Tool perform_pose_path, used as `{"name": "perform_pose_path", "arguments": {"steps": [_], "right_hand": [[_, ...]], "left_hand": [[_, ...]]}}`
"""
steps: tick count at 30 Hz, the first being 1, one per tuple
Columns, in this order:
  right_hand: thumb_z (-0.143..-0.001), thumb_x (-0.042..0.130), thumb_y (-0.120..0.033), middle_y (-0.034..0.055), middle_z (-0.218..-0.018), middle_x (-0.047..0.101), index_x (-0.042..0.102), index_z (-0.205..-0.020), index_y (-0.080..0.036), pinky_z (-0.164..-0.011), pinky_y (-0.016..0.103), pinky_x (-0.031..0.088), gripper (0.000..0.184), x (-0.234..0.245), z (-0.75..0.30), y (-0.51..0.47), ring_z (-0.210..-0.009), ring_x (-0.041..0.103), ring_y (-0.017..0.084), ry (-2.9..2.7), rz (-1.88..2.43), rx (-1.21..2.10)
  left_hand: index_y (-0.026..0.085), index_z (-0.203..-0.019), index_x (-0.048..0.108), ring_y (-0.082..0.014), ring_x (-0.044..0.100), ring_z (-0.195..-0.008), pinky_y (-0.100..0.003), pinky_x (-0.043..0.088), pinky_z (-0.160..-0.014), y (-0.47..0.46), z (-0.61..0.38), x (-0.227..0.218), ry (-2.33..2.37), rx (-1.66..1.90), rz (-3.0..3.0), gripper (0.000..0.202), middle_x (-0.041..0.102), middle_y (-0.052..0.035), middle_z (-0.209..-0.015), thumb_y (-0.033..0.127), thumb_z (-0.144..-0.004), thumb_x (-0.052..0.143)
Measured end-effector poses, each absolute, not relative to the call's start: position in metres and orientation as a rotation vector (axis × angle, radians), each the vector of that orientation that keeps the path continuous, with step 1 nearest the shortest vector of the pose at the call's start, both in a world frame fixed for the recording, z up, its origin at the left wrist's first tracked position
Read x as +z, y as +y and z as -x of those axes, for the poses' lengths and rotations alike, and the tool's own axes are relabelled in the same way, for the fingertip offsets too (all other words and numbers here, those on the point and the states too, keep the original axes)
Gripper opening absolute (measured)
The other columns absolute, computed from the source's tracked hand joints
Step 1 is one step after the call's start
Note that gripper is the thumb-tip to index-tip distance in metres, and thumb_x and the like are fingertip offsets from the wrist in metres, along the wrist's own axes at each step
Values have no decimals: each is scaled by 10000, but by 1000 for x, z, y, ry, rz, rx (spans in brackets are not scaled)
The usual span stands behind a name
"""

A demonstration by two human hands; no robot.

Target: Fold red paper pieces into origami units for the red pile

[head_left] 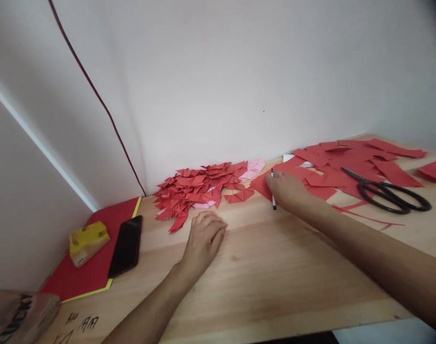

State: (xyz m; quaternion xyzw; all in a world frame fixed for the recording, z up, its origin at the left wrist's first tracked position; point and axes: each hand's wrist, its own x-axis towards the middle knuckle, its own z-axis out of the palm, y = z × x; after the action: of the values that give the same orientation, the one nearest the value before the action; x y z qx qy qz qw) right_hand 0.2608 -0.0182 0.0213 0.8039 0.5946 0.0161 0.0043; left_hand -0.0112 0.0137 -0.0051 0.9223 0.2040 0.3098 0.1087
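Observation:
My right hand (288, 190) reaches to the back of the table, its fingers closed around a white pen with dark ends (274, 201). Beneath and beside that hand lie loose red paper pieces (329, 177). My left hand (206, 236) rests on the bare wood with fingers curled together, and I see nothing in it. Just beyond it is a heap of folded red paper pieces (192, 186), with a few pink ones (254, 168) among them. One folded red piece (238, 195) lies a little apart, between the two hands.
Black-handled scissors (386, 193) lie across the red paper at right, near thin red scraps (372, 218). On the left, a yellow tissue pack (89, 241) and black phone (126, 246) lie on a red, yellow-edged board (92, 282). A bag marked "LUCKY" (22, 315) fills the near left corner.

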Motion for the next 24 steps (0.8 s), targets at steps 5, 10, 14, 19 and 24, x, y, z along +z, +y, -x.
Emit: {"name": "perform_pose_path", "arguments": {"steps": [5, 10, 14, 19, 24], "right_hand": [[-787, 494, 3, 201, -1080, 594, 601, -1062, -113, -606, 297, 371, 317, 20, -272, -17, -862, 599, 261, 1846, -2539, 52], [-897, 397, -98, 151, -966, 621, 609, -1014, -145, -613, 299, 328, 246, 38, -302, -17, -777, 553, 203, 1795, -2800, 55], [-913, 410, -114, 216, -1103, 598, 603, -1140, -112, -651, 347, 303, 299, 64, -344, -29, -911, 542, 226, 1562, -3140, 314], [-1007, 395, -285, 269, -1238, 523, 606, -1223, -73, -693, 440, 239, 369, 80, -384, -48, -1148, 450, 317, 990, -3436, 560], [-967, 490, -368, 223, -1189, 584, 590, -1211, -122, -735, 382, 291, 360, 76, -353, -40, -1083, 498, 273, 1682, -3027, 593]], "left_hand": [[201, -929, 662, -224, 581, -993, -422, 448, -896, 14, 12, -5, 620, 900, -2698, 143, 697, -63, -925, 160, -922, 524], [201, -922, 662, -215, 586, -972, -422, 450, -901, 16, 12, -5, 624, 901, -2681, 135, 695, -54, -909, 168, -922, 531], [206, -904, 663, -210, 588, -955, -419, 452, -907, 18, 11, -6, 619, 913, -2668, 130, 696, -46, -891, 177, -921, 538], [203, -925, 663, -205, 581, -965, -401, 455, -900, 19, 9, -9, 600, 896, -2665, 120, 699, -41, -900, 166, -917, 549], [211, -920, 671, -208, 596, -952, -412, 466, -899, 20, 8, -8, 601, 893, -2666, 132, 700, -47, -894, 170, -911, 547]]}}
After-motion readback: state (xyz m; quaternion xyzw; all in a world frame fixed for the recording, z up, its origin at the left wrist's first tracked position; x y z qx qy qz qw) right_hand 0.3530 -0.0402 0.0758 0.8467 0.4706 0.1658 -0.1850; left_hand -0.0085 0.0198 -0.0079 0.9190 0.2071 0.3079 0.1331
